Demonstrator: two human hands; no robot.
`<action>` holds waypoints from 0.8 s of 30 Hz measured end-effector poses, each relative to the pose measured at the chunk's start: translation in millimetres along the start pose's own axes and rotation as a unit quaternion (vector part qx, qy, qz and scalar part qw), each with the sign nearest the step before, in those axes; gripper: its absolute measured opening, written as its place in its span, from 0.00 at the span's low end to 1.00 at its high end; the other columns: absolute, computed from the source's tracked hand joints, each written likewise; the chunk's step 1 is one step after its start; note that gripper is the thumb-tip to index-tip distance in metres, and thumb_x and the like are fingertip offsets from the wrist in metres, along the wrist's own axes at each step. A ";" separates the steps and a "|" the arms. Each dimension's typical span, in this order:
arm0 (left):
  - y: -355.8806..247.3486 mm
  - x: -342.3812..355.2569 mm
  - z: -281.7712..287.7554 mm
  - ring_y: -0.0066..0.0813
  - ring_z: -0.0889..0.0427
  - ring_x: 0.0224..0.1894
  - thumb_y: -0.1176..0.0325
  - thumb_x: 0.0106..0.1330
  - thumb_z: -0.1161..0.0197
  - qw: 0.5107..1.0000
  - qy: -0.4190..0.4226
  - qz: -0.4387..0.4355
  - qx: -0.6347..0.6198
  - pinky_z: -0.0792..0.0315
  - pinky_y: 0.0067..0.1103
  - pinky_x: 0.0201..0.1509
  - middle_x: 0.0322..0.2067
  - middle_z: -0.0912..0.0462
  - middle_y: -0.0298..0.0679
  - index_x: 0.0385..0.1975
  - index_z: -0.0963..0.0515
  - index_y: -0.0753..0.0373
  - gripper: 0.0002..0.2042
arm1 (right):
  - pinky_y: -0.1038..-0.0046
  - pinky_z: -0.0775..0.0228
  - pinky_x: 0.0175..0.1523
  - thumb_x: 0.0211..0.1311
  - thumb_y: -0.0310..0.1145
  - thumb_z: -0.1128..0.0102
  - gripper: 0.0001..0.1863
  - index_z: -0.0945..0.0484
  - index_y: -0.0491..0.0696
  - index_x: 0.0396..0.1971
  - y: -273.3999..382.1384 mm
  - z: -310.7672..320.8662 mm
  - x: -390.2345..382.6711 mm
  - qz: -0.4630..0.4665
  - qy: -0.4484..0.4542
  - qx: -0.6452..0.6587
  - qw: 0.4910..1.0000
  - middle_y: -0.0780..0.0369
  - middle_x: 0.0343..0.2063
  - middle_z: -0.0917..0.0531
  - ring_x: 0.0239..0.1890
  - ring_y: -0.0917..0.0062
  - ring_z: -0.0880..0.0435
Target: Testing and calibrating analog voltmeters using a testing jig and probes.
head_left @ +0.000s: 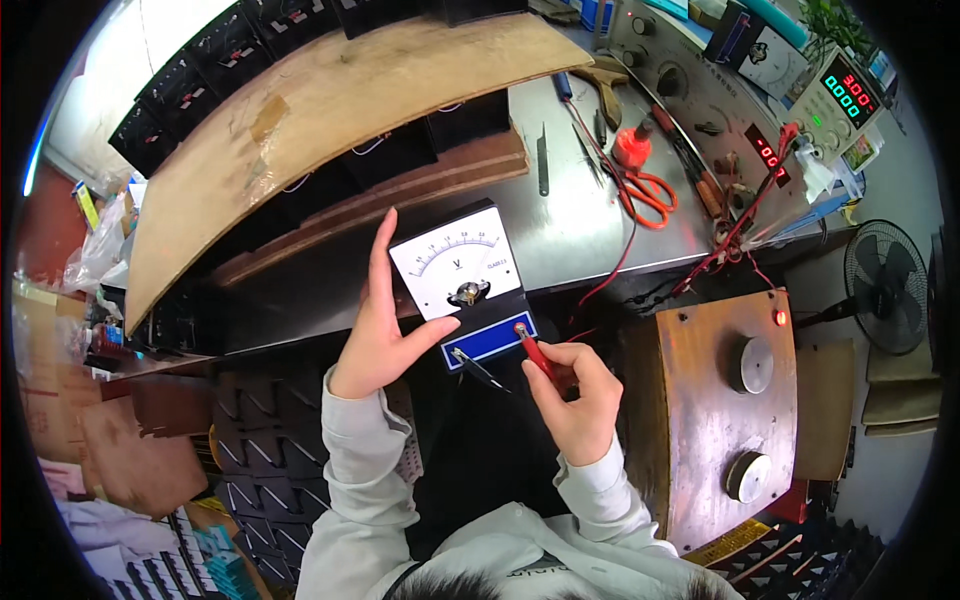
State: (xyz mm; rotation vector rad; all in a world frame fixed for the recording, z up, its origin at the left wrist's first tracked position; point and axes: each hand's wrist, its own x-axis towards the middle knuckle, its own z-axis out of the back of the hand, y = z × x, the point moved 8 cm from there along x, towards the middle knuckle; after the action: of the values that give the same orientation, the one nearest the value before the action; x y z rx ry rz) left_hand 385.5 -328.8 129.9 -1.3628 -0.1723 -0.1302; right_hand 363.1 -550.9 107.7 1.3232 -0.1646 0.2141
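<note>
White-faced meter (460,270): in the head view, it is near the middle of the frame, turned slightly, with a blue panel (488,341) at its lower part.
Left hand (370,345): its fingers are stretched along the meter's left side, and the thumb touches the lower left; how firmly it holds, I cannot tell.
Right hand (580,400): thumb and forefinger are pinching a red clip (536,352), whose tip is at the right part of the blue panel.
Black clip (482,372): its tip is at the left part of this panel.
Metal bench (575,235): at upper right of centre, it carries orange scissors (654,205) and a red bottle (632,149).
Box with two knobs (710,420): at lower right, a red lamp (780,318) is lit on it.
Black fan (886,285): at the right edge.
</note>
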 end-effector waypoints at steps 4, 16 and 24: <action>-2.0 4.8 -6.1 0.37 0.24 0.62 0.81 0.55 0.29 1.000 0.009 -0.017 0.003 0.26 0.31 0.63 0.62 0.30 0.49 0.78 0.65 0.55 0.56 | 0.83 0.29 0.33 0.56 0.21 0.27 0.11 0.19 0.40 0.39 2.4 6.3 -0.3 -0.006 -0.020 0.012 1.000 0.64 0.30 0.16 0.28 0.86 0.21; 0.5 -29.7 2.1 0.54 0.24 0.58 0.63 0.45 0.20 0.952 -0.189 -0.098 0.219 0.32 0.38 0.64 0.57 0.27 0.53 0.64 0.36 0.71 0.44 | 0.80 0.30 0.38 0.63 0.21 0.34 0.05 0.20 0.40 0.38 -28.4 46.8 -18.6 -0.035 -0.077 0.097 0.992 0.61 0.36 0.18 0.33 0.80 0.22; -52.4 -224.6 116.3 0.44 0.26 0.53 0.59 0.41 0.22 0.757 -0.470 0.027 0.453 0.31 0.32 0.57 0.49 0.25 0.46 0.52 0.26 0.65 0.35 | 0.83 0.33 0.35 0.55 0.21 0.28 0.09 0.16 0.41 0.37 -15.4 -58.2 -67.3 0.055 0.218 -0.108 0.968 0.64 0.28 0.19 0.29 0.86 0.25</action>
State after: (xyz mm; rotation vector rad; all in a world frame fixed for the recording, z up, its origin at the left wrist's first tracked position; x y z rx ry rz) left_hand 149.8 -227.2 158.6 -0.3321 -0.9168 0.6503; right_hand 301.6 -502.1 63.2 1.0247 0.1104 0.5592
